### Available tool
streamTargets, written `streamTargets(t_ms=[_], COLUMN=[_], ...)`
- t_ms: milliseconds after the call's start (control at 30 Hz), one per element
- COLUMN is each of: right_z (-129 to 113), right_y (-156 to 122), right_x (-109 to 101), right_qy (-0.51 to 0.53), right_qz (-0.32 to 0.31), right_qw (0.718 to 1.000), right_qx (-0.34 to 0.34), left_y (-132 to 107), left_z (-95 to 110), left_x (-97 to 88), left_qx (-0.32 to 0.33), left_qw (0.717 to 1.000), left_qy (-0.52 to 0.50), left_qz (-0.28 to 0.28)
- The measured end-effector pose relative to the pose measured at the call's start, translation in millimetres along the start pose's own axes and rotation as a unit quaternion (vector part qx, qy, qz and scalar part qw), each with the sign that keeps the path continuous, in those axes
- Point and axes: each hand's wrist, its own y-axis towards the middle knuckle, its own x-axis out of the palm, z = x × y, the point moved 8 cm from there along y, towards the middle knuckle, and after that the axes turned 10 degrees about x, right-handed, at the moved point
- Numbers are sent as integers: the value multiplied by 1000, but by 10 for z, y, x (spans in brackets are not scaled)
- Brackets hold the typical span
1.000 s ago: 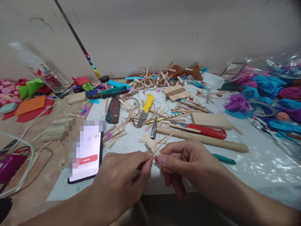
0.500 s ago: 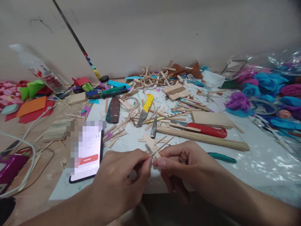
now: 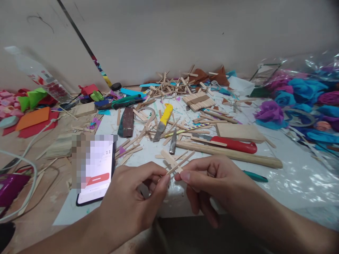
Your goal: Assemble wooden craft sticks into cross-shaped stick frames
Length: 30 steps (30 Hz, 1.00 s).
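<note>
My left hand [image 3: 140, 197] pinches the near end of a narrow wooden stick [image 3: 187, 158] between thumb and index finger. The stick slants up to the right, crossing over a flat craft stick [image 3: 168, 157]. That craft stick's lower end is pinched by my right hand [image 3: 212, 180], its other fingers loosely curled below. Whether the two sticks are joined where they cross, I cannot tell. Just beyond them lie a dark metal blade [image 3: 173, 143] and a long wooden rod [image 3: 233, 156].
A phone [image 3: 99, 176] lies left of my left hand. Farther back are a yellow utility knife [image 3: 163, 121], a red-handled knife [image 3: 235, 145], a bundle of craft sticks [image 3: 199, 101] and a pile of loose sticks [image 3: 172, 86]. Paper flowers [image 3: 270, 114] stand right, a plastic bottle [image 3: 39, 74] left.
My left hand has shifted slightly left and the narrow stick has turned a little in its pinch. My right hand has moved slightly right, its lower fingers opening out somewhat.
</note>
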Motion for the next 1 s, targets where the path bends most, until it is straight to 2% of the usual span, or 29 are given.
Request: streamTargets(t_ms=[400,733,1000], right_z=[37,37,43], right_y=[-13,22,25], right_x=[41,14,-21], right_qy=[-5,-8,-21], right_qz=[-38,-20,-4], right_qw=[999,1000,1000], right_qx=[16,15,10], left_y=[-20,-21,-26], left_z=[39,24,-55], left_x=[-20,-3,62], left_qx=[33,45,-4], left_qw=[998,997,998], left_qy=[53,69,40], left_qz=[11,-3,-53])
